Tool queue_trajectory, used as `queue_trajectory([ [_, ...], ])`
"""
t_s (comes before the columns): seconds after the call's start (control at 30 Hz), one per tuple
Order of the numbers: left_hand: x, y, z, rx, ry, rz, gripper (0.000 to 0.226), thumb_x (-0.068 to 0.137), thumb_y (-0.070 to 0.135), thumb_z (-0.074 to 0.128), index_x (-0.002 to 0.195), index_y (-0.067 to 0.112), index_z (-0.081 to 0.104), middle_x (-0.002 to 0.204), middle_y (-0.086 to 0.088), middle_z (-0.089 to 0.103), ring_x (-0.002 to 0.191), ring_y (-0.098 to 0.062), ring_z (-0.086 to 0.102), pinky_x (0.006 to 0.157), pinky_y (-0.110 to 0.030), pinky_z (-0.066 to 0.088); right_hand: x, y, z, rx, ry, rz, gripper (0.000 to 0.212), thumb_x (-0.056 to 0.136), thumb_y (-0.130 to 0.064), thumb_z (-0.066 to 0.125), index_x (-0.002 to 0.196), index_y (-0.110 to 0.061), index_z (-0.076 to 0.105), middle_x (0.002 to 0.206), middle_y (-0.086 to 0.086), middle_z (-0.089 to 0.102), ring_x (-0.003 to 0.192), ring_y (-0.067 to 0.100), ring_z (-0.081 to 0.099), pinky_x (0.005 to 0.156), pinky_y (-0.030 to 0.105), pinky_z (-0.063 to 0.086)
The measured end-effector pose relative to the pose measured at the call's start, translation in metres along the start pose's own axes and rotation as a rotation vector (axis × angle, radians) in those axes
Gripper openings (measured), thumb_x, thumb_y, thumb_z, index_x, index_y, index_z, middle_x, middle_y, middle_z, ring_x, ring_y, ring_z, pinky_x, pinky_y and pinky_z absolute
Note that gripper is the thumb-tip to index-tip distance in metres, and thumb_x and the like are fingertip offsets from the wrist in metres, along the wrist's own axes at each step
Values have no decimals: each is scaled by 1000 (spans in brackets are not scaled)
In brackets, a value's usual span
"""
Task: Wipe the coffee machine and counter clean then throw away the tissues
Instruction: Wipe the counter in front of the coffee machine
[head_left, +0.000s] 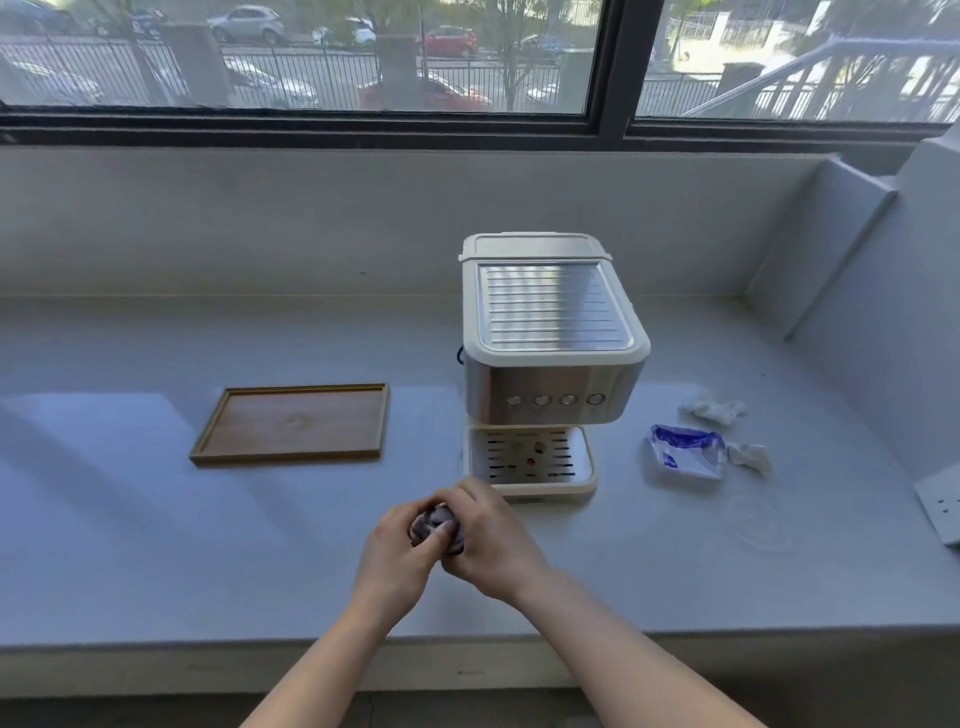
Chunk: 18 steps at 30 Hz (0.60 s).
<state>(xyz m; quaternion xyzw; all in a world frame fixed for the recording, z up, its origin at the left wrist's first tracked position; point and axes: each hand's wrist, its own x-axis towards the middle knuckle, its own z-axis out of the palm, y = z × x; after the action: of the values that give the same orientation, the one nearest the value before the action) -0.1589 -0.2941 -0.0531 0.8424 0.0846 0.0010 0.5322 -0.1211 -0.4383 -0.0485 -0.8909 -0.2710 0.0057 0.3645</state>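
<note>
Head view: over the white counter (156, 545), the left hand (397, 553) and right hand (496, 540) meet, fingers of both curled round one crumpled greyish wad (435, 526). It is balled, so no long axis can be read. Just beyond stands the cream-and-steel coffee machine (550, 338), its button panel and drip tray facing the person. To its right lie two crumpled white tissues (714, 408) and a blue-and-white packet (685, 451); to its left lies a rectangular wooden tray (293, 423).
</note>
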Motion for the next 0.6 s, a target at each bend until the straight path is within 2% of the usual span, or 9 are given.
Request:
queue_trajectory([
  [0.1,8,-15,-18,69,58,-13,23,87,25,72,110,27,70,101,3,67,92,-5,62,78,-26,51,22,-7,20,-44,-22,-37,34,75,-13,65,109,-12,63,101,7,58,92,27,56,80,35,47],
  [0.2,14,-30,-37,88,114,-21,27,87,18,73,113,20,69,103,0,65,92,-6,62,78,-30,51,41,-15,41,-110,-55,-78,38,74,-11,66,111,-13,62,103,9,58,91,30,55,82,40,47],
  [0.27,18,-39,-46,113,134,-14,31,85,15,74,116,16,67,104,-1,61,92,-8,61,79,-29,51,49,-18,52,-169,-73,-100,38,77,-16,63,115,-14,61,105,10,57,92,32,53,82,42,46],
  [0.33,21,-49,-51,187,124,6,37,84,13,75,120,14,65,108,-1,57,93,-5,59,77,-15,44,52,-17,60,-203,-99,-95,39,84,-28,54,122,-16,58,112,11,56,99,33,50,85,43,45],
  [0.37,23,-54,-51,232,102,9,41,84,14,74,123,13,63,113,-2,55,98,-7,58,78,-13,42,53,-16,63,-223,-125,-77,42,86,-30,51,126,-17,55,118,11,54,105,34,49,88,45,44],
  [0.4,23,-58,-51,287,69,8,45,85,18,73,128,14,59,121,-3,52,107,-13,57,84,-14,40,52,-14,66,-250,-159,-53,45,87,-29,53,131,-18,50,125,11,51,112,35,46,91,46,43],
  [0.5,24,-64,-50,445,-23,18,57,92,35,63,144,21,44,150,-6,35,138,-23,38,108,-35,38,51,-10,70,-320,-241,15,56,89,-27,59,141,-19,38,146,8,39,132,32,35,103,46,37],
  [0.6,25,-64,-47,523,-74,68,61,94,40,56,149,22,36,154,-5,35,142,-21,33,114,-35,32,49,-6,69,-304,-288,65,63,92,-31,56,148,-15,30,156,10,28,142,31,25,114,45,28],
])
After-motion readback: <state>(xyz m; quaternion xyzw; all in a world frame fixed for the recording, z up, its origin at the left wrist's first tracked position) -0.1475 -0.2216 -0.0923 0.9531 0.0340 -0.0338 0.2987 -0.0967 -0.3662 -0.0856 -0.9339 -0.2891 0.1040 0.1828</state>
